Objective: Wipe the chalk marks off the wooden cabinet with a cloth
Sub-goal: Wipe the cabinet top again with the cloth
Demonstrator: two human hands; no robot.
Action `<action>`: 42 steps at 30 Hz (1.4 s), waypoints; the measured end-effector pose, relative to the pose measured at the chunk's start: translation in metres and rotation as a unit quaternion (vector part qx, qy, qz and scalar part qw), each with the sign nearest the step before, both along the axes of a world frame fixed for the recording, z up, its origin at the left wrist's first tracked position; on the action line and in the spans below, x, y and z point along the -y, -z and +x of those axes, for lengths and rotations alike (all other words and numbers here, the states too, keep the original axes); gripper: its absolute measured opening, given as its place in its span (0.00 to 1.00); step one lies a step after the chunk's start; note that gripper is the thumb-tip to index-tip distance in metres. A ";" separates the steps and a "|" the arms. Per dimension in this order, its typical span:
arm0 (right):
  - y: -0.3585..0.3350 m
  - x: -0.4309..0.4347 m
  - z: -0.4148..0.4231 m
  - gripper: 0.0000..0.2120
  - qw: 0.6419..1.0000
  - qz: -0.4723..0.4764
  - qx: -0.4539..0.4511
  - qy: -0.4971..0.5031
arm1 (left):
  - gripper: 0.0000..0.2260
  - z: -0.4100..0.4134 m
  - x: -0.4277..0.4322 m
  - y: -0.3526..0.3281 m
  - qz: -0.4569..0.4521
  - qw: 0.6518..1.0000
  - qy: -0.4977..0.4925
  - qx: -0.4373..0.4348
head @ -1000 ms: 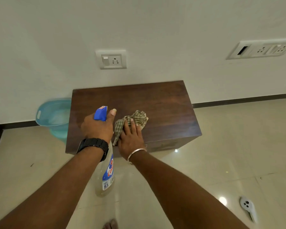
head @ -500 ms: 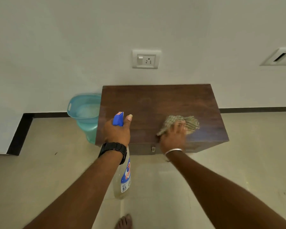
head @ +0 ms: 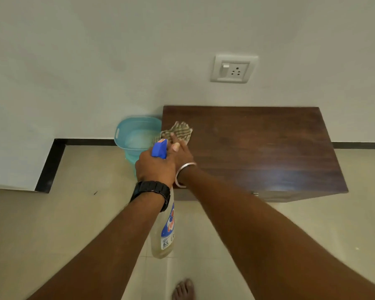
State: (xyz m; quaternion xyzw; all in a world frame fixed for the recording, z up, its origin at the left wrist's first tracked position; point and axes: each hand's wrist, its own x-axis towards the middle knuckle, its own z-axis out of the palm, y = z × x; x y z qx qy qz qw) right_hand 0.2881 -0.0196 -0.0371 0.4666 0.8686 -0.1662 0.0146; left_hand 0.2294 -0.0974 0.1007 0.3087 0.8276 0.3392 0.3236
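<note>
Cloth [head: 180,132] on the cabinet's [head: 258,148] far left corner
Right hand [head: 185,154] presses it with straight fingers; left hand [head: 155,167], at the cabinet's front left, grips a hanging spray bottle [head: 164,234].

Glossy wood cabinet [head: 258,148], seemingly woven cloth [head: 181,132]

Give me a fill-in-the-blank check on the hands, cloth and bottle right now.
The left hand holds a spray bottle with a ____ head.
The right hand presses the checked cloth on top of the cabinet, near its ____ edge.
The wall socket sits ____ the cabinet.
Missing words: blue; left; above.
</note>
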 end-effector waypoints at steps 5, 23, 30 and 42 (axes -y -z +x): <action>-0.010 -0.071 -0.008 0.32 0.990 -0.024 0.088 0.110 | 0.24 -0.017 -0.010 0.003 0.012 1.000 0.009 0.007; -0.010 -0.020 0.242 0.28 0.961 -0.003 0.144 0.235 | 0.19 0.058 -0.041 -0.034 0.017 0.998 0.048 0.030; -0.004 0.021 0.309 0.29 0.806 -0.026 0.092 0.584 | 0.23 0.106 -0.043 -0.041 0.000 0.997 0.072 0.033; -0.005 0.020 0.330 0.29 0.971 -0.015 0.106 0.214 | 0.15 0.169 -0.047 -0.052 0.016 0.994 0.111 0.002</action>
